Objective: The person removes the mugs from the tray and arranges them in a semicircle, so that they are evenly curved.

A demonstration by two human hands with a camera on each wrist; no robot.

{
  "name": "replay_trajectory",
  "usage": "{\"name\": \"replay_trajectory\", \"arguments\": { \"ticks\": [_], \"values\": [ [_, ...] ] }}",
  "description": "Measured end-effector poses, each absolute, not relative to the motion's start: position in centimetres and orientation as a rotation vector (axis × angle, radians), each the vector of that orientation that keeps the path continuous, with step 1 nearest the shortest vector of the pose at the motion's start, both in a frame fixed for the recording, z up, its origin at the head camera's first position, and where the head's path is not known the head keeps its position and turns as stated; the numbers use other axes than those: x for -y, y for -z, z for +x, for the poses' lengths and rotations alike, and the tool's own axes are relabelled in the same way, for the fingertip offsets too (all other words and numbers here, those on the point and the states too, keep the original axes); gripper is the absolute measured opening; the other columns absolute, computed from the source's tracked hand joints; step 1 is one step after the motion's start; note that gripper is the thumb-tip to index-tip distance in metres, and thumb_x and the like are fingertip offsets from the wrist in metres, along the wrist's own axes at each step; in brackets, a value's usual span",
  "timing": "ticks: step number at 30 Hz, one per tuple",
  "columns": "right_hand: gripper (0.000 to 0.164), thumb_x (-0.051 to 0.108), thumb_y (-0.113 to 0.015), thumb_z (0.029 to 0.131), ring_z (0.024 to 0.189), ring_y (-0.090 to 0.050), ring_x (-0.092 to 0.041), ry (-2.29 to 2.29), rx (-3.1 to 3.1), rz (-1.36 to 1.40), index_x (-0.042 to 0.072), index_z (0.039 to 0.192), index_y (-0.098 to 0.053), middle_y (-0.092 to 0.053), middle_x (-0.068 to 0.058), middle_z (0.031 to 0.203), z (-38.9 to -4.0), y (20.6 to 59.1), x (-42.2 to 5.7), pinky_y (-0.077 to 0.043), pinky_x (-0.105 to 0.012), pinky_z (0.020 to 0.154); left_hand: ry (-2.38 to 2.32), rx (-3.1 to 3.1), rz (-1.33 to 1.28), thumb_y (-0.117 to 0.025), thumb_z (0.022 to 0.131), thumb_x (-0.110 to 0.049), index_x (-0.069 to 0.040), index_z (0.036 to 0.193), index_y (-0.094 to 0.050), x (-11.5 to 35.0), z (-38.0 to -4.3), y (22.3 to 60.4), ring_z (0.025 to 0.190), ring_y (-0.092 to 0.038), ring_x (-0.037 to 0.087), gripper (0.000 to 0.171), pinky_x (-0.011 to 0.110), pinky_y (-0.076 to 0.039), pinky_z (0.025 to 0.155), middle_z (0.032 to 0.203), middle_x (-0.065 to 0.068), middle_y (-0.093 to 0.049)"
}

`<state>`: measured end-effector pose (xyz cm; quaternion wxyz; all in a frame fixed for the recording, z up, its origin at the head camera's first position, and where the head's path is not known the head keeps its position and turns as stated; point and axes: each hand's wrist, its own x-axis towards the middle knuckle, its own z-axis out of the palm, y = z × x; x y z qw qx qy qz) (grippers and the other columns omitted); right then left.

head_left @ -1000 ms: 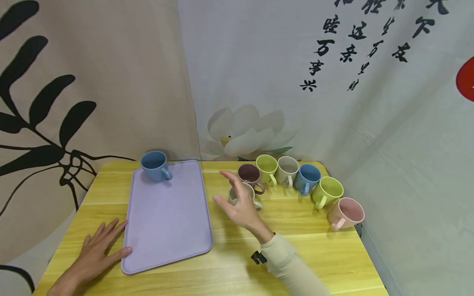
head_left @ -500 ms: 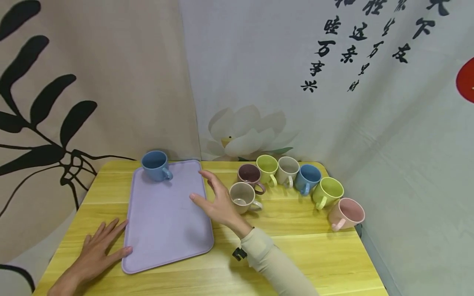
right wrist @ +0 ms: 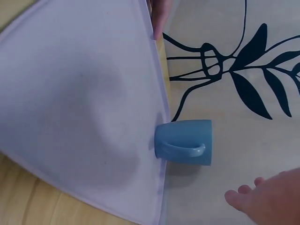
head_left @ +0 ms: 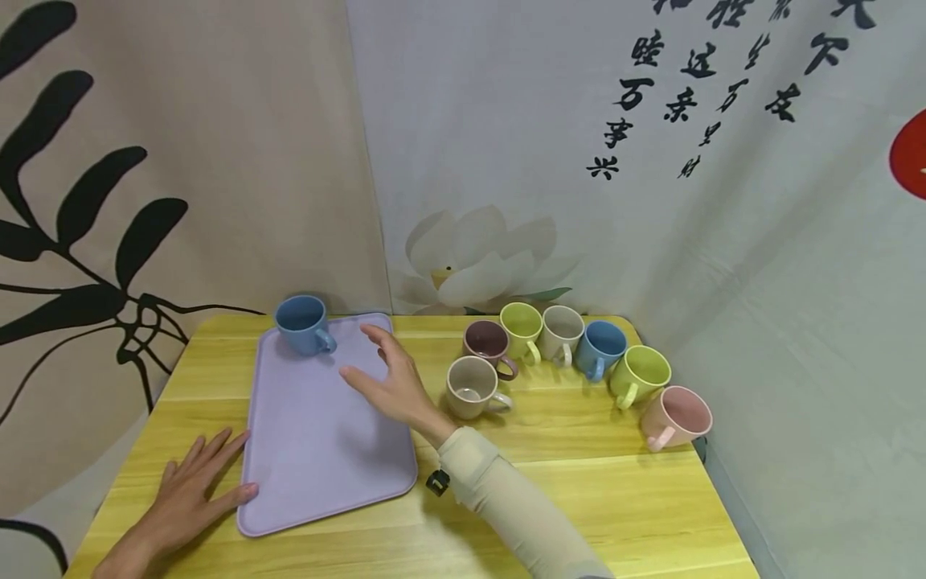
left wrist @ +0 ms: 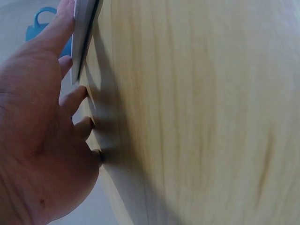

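Note:
A light purple tray (head_left: 325, 450) lies on the wooden table, with a blue mug (head_left: 301, 324) upright at its far left corner. My left hand (head_left: 186, 490) rests on the table with spread fingers, its thumb and a fingertip touching the tray's left edge. Over the tray's right half hovers my right hand (head_left: 394, 382), thumb and fingers apart, nothing between them. The blue mug (right wrist: 185, 142) and its handle show beside the tray surface (right wrist: 79, 93) in the right wrist view. In the left wrist view my left hand (left wrist: 42, 126) touches the tray's edge.
Right of the tray stand a beige mug (head_left: 472, 388) and a dark purple mug (head_left: 486, 342). Along the back right are a green mug (head_left: 521, 326), a grey mug (head_left: 562, 330), another blue mug (head_left: 600, 347), a second green mug (head_left: 641, 374) and a pink mug (head_left: 676, 416).
My right hand has moved left from beside the beige mug to above the tray, uncovering that mug. The left hand, tray and mugs stay where they were.

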<state>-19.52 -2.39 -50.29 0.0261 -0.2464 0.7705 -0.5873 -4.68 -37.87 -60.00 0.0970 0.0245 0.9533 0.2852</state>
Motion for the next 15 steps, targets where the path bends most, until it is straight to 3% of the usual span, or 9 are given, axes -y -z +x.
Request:
{"name": "replay_trajectory", "arguments": {
  "ticks": [6, 15],
  "values": [
    [0.077, 0.037, -0.081, 0.103, 0.165, -0.049, -0.021, 1.818, -2.366, -0.695, 0.016, 0.169, -0.048, -0.053, -0.004, 0.175, -20.3, 50.9, 4.2, -0.043, -0.045, 0.138, -0.859, -2.813, 0.067, -0.072, 0.107, -0.057, -0.016, 0.181, -0.026, 37.9, -4.6, 59.9, 0.160, -0.002, 0.082, 0.096, 0.103, 0.003, 0.113, 0.180, 0.045, -0.018],
    [0.078, 0.042, -0.083, 0.101, 0.162, -0.052, -0.018, 1.733, -2.396, -0.588, 0.021, 0.168, -0.050, -0.057, 0.002, 0.172, -21.1, 51.9, 6.6, -0.045, -0.036, 0.134, -0.865, -2.817, 0.061, -0.072, 0.107, -0.058, -0.016, 0.180, -0.027, 37.8, -4.5, 60.0, 0.162, -0.002, 0.080, 0.096, 0.102, 0.006, 0.115, 0.180, 0.044, -0.018]
  ]
}}
